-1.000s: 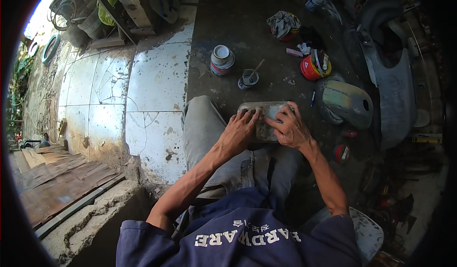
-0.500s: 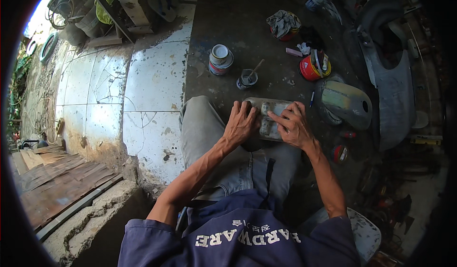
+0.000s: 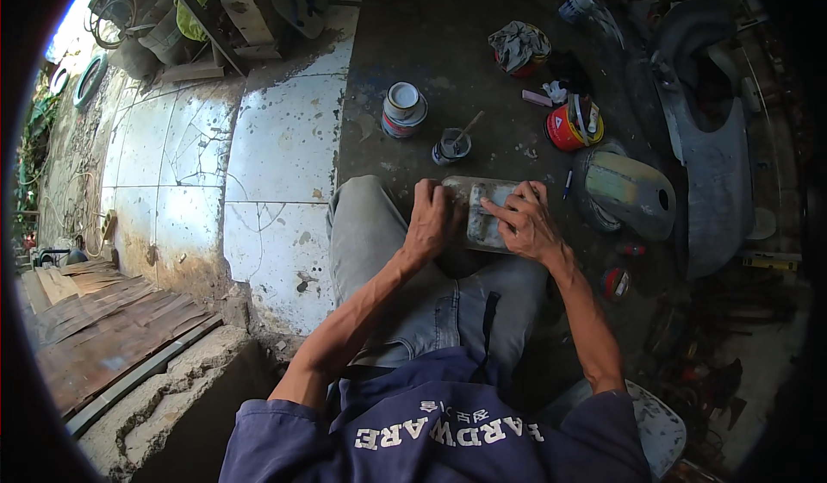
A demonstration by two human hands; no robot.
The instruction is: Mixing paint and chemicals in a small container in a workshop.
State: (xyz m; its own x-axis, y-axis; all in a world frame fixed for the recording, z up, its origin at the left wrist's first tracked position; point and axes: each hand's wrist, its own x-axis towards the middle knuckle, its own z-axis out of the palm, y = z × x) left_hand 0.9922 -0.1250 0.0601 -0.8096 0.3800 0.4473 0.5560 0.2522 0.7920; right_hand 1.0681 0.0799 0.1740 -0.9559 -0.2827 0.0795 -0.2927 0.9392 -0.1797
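Observation:
A worn grey rectangular panel (image 3: 461,192) with a raised, lighter middle rests across my thighs. At its left side, my left hand (image 3: 431,224) is closed with the fingers bent down. Its fingertips are in shadow, so whatever they hold is hidden. My right hand (image 3: 530,226) grips the panel's right end, the index finger stretched over the raised part. Just beyond the panel stands a small cup (image 3: 451,147) with a stick leaning in it. Left of that cup is a paint can (image 3: 403,111) with a white-topped container on it.
Several things lie to my right: a red and yellow can (image 3: 568,130) holding tools, a blue pen (image 3: 568,184), a curved greenish-grey part (image 3: 629,192) and a large grey body panel (image 3: 715,164). A can with crumpled cloth (image 3: 519,48) stands farther off. White cracked tiles (image 3: 284,138) cover the left floor.
My left hand has slid slightly left along the panel, away from the raised part. The right hand keeps its hold. The view has shifted a little.

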